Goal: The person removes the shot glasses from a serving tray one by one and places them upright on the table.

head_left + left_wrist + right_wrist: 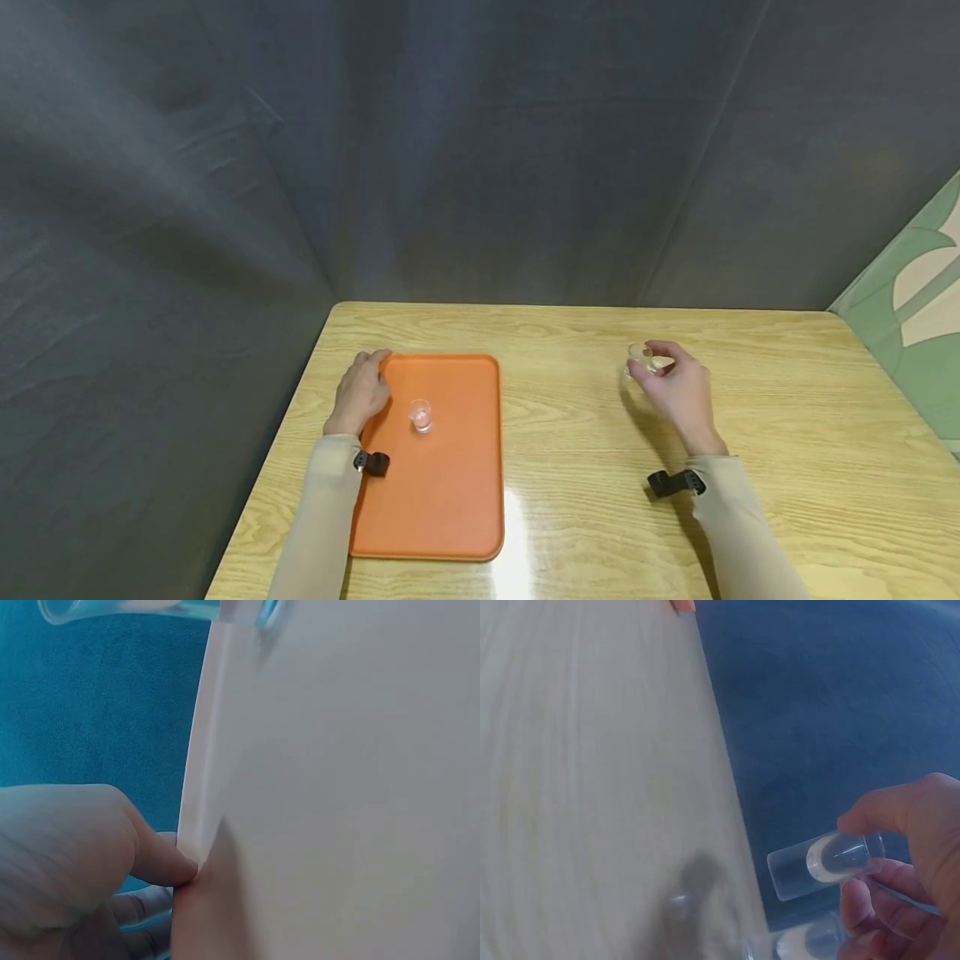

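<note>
An orange tray (442, 508) lies on the table's left part. My left hand (358, 396) holds its far left corner area, with thumb on the rim and other fingers outside it, as the left wrist view shows. A small clear glass (421, 416) stands upright on the tray. Farther right, my right hand (684, 392) pinches a second clear glass (825, 866) between thumb and fingers, near one end. Close by that hand is another clear glass (810, 941), partly cut off by the frame in the right wrist view.
The wood-grain table (570, 467) spans the space between the tray and my right hand. Dark cloth (487, 167) hangs behind and to the left. A green leaf-patterned surface (930, 358) borders the right side.
</note>
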Tool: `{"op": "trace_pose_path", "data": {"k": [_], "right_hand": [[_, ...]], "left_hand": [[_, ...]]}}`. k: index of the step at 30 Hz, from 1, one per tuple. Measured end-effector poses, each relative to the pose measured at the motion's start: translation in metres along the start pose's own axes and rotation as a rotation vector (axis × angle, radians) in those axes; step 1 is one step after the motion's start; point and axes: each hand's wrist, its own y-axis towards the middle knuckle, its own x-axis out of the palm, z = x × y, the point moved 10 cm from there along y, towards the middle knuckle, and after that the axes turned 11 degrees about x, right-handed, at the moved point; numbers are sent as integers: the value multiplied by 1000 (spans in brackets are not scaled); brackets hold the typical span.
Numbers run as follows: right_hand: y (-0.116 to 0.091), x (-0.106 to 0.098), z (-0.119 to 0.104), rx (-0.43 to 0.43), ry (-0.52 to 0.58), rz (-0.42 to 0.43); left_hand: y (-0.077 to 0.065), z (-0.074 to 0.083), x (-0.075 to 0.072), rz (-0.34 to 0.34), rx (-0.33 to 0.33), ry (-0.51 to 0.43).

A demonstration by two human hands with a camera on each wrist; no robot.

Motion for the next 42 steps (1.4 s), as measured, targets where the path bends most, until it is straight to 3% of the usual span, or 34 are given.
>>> {"op": "trace_pose_path", "data": {"k": [8, 14, 19, 28, 42], "right_hand": [[2, -13, 3, 2, -73, -14], [1, -11, 2, -39, -115, -53], [1, -8, 4, -35, -156, -86], [1, -14, 2, -100, -238, -6], [0, -17, 5, -104, -311, 1]], "left_hand": [[-1, 4, -2, -29, 18, 39], [-2, 9, -3, -62, 41, 145], [-2, 13, -4, -50, 67, 198], [-1, 13, -3, -67, 66, 176], [-1, 11, -2, -71, 67, 169]]}}
